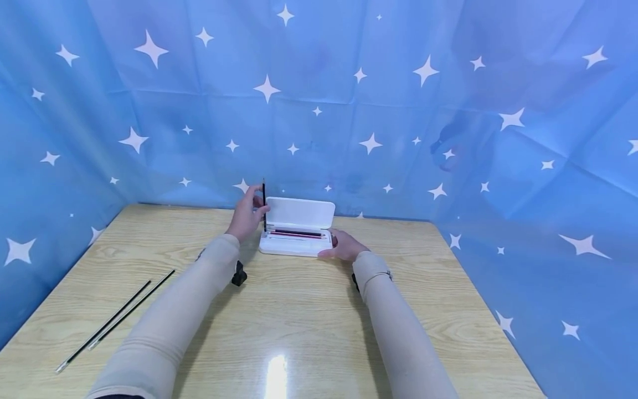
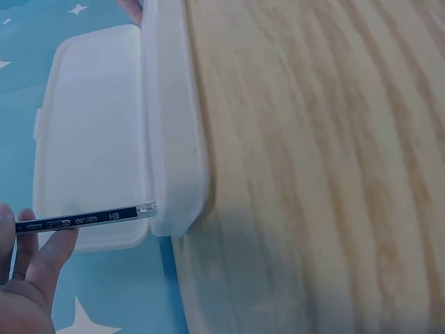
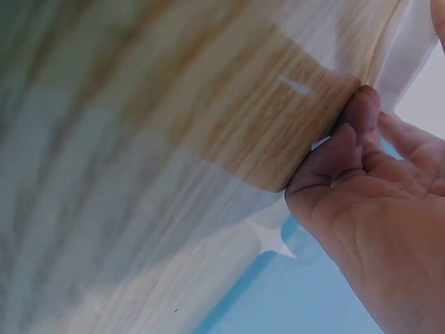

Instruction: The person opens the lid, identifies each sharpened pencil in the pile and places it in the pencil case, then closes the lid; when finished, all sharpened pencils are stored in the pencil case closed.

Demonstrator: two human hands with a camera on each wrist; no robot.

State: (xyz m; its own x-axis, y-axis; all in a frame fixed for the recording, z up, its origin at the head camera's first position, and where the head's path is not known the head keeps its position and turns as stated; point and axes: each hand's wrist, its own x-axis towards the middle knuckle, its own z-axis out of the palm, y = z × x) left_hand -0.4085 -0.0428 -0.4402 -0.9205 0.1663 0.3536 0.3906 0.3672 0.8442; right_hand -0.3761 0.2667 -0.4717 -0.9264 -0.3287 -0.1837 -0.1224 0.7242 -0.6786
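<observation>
A white pencil case (image 1: 284,249) lies open near the back of the table, its lid (image 1: 301,212) raised behind it. Inside rest a dark pencil (image 1: 301,233) and a red pencil (image 1: 294,236). My left hand (image 1: 246,215) pinches a black pencil (image 1: 264,206) upright at the case's left end. In the left wrist view, that pencil (image 2: 90,219) shows "HB" near its clear-tipped end, which is at the case's edge. My right hand (image 1: 347,247) holds the case's right end, thumb in front; its curled fingers (image 3: 341,149) touch the table beside it.
Two dark pencils (image 1: 109,321) lie side by side on the wooden table (image 1: 299,310), left of my left forearm. A blue curtain (image 1: 319,122) with white stars hangs behind the table and along its sides.
</observation>
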